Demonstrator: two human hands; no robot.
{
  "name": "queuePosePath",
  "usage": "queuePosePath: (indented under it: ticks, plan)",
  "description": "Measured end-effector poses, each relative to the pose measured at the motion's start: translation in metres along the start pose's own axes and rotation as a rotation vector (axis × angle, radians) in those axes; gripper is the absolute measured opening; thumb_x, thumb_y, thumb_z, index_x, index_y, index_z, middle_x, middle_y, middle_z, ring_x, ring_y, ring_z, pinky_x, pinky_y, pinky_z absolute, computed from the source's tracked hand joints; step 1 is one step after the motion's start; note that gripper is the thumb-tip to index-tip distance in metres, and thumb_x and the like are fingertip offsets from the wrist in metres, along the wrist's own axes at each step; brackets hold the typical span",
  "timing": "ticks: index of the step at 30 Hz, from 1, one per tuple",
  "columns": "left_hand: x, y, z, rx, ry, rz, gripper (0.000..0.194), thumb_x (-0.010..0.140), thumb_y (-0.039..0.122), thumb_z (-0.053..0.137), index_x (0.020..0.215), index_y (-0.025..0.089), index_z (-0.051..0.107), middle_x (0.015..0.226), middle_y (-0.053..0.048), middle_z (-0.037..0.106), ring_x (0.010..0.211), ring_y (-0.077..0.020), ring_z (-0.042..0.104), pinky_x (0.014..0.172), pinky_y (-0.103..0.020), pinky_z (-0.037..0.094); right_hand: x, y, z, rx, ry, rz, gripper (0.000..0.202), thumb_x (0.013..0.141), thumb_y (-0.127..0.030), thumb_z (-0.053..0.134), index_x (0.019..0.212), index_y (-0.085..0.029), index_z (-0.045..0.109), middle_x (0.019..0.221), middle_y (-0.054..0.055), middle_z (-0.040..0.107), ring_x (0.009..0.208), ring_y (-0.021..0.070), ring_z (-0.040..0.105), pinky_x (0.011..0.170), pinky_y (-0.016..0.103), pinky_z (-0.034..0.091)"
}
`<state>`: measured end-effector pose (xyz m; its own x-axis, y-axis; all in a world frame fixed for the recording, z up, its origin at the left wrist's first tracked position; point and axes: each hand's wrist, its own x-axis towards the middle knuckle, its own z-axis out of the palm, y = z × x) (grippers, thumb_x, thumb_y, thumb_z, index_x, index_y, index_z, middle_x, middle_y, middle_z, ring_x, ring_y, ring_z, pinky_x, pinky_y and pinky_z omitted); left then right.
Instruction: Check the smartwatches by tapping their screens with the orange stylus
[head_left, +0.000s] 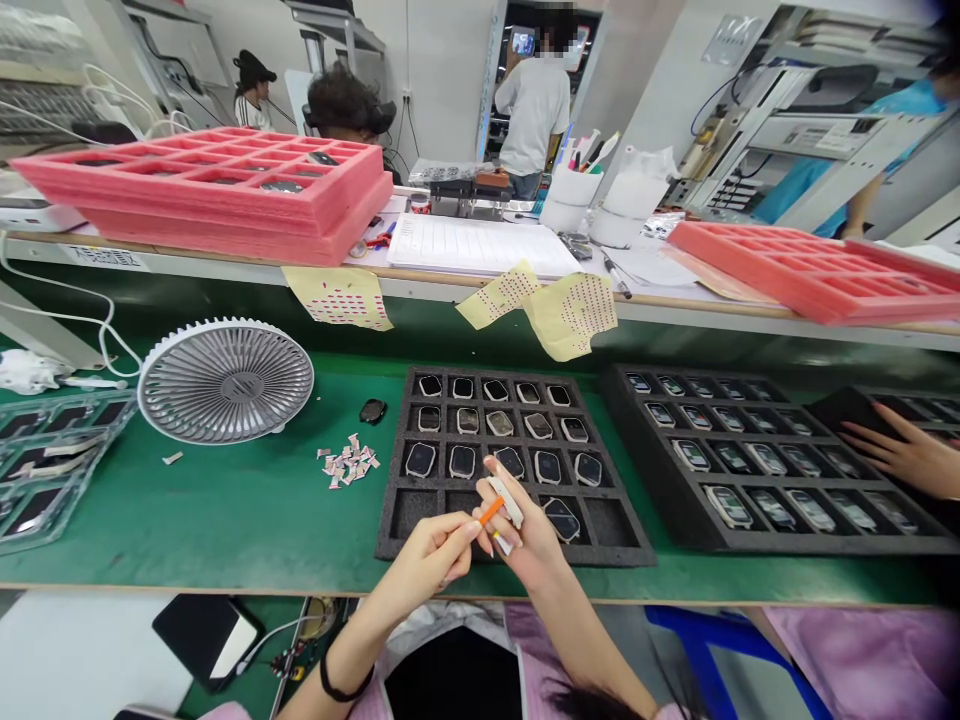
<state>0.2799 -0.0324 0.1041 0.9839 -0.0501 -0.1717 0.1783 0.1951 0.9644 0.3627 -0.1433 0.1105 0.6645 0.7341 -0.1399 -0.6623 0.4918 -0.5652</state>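
My left hand point(437, 552), with a black band at the wrist, pinches a thin orange strip point(491, 511). The strip's far end touches a pale, silvery watch case point(506, 502), held edge-on in the curled fingers of my right hand point(536, 540). A small white and yellow piece point(502, 544) shows by the right fingers; whether it is attached, I cannot tell. Both hands are above the front of a black foam tray point(517, 395) with square watches in most pockets. One watch point(561, 520) lies in the front row beside my right hand, which partly hides that row.
Left of the tray are small paper tabs point(349, 462), a dark round watch part point(372, 411) and a grey fan point(226, 385). Another person's hand point(904, 450) touches a second black tray point(630, 470) area at right. Pink foam trays point(330, 215) sit on the shelf above.
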Motion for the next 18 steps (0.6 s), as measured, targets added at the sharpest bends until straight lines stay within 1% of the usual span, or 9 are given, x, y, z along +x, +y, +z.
queuePosePath:
  ticks: [4, 7, 9, 11, 12, 14, 16, 18]
  plan:
    - [0.000, -0.006, 0.003, -0.058, -0.003, -0.023, 0.043, 0.085, 0.055, 0.050, 0.076, 0.013, 0.058, 0.040, 0.011, 0.031, 0.033, -0.0032, 0.016, 0.035, -0.018, 0.014, 0.000, 0.003, -0.006, 0.018, 0.020, 0.021, 0.024, 0.079, -0.034, 0.068, 0.097, -0.022, 0.059, 0.048, -0.013, 0.038, 0.032, 0.0032, 0.011, 0.032, 0.015, 0.038]
    - [0.000, -0.009, 0.004, -0.074, -0.013, -0.024, 0.044, 0.085, 0.056, 0.049, 0.075, 0.013, 0.058, 0.040, 0.011, 0.029, 0.034, -0.0031, 0.014, 0.035, -0.017, 0.014, 0.000, 0.005, -0.009, 0.033, 0.037, 0.031, 0.025, 0.077, -0.035, 0.070, 0.095, -0.022, 0.059, 0.050, -0.013, 0.036, 0.030, 0.0013, 0.010, 0.031, 0.014, 0.032]
    - [0.001, -0.009, 0.003, -0.046, -0.012, -0.036, 0.045, 0.085, 0.057, 0.049, 0.075, 0.014, 0.057, 0.040, 0.011, 0.029, 0.034, -0.0034, 0.015, 0.035, -0.017, 0.014, 0.000, 0.006, -0.010, 0.032, 0.065, 0.025, 0.026, 0.076, -0.035, 0.071, 0.093, -0.021, 0.058, 0.051, -0.013, 0.037, 0.030, 0.0007, 0.011, 0.031, 0.014, 0.028]
    - [0.003, -0.007, 0.001, 0.004, 0.030, -0.034, 0.046, 0.084, 0.059, 0.048, 0.072, 0.015, 0.055, 0.040, 0.011, 0.028, 0.035, -0.0040, 0.016, 0.036, -0.018, 0.015, 0.000, 0.006, -0.010, 0.006, 0.106, -0.016, 0.025, 0.076, -0.035, 0.071, 0.089, -0.020, 0.056, 0.050, -0.013, 0.038, 0.031, 0.0009, 0.013, 0.032, 0.015, 0.027]
    - [0.005, -0.005, 0.000, 0.027, 0.069, -0.022, 0.047, 0.083, 0.061, 0.048, 0.070, 0.016, 0.053, 0.040, 0.011, 0.027, 0.035, -0.0043, 0.017, 0.036, -0.018, 0.016, 0.000, 0.006, -0.010, -0.024, 0.133, -0.050, 0.024, 0.077, -0.035, 0.070, 0.088, -0.020, 0.055, 0.050, -0.013, 0.039, 0.031, 0.0011, 0.016, 0.033, 0.015, 0.027]
    - [0.008, -0.001, -0.002, 0.068, 0.148, 0.025, 0.049, 0.080, 0.064, 0.050, 0.067, 0.017, 0.049, 0.043, 0.010, 0.029, 0.038, -0.0049, 0.020, 0.038, -0.018, 0.018, -0.001, 0.008, -0.008, -0.121, 0.201, -0.117, 0.023, 0.078, -0.035, 0.069, 0.089, -0.021, 0.054, 0.051, -0.011, 0.042, 0.034, 0.0023, 0.026, 0.035, 0.014, 0.026]
    - [0.012, 0.001, 0.000, 0.123, 0.194, 0.077, 0.049, 0.078, 0.064, 0.053, 0.067, 0.016, 0.049, 0.050, 0.007, 0.036, 0.044, -0.0059, 0.028, 0.042, -0.018, 0.024, -0.002, 0.013, -0.005, -0.246, 0.257, -0.148, 0.024, 0.080, -0.039, 0.067, 0.091, -0.023, 0.054, 0.056, -0.008, 0.047, 0.038, 0.0040, 0.036, 0.035, 0.014, 0.025]
    - [0.014, 0.001, 0.002, 0.191, 0.227, 0.115, 0.049, 0.078, 0.063, 0.055, 0.066, 0.016, 0.049, 0.057, 0.005, 0.041, 0.050, -0.0070, 0.033, 0.046, -0.019, 0.028, -0.002, 0.018, -0.004, -0.368, 0.271, -0.176, 0.026, 0.080, -0.044, 0.065, 0.092, -0.023, 0.054, 0.061, -0.007, 0.050, 0.040, 0.0049, 0.039, 0.034, 0.014, 0.027]
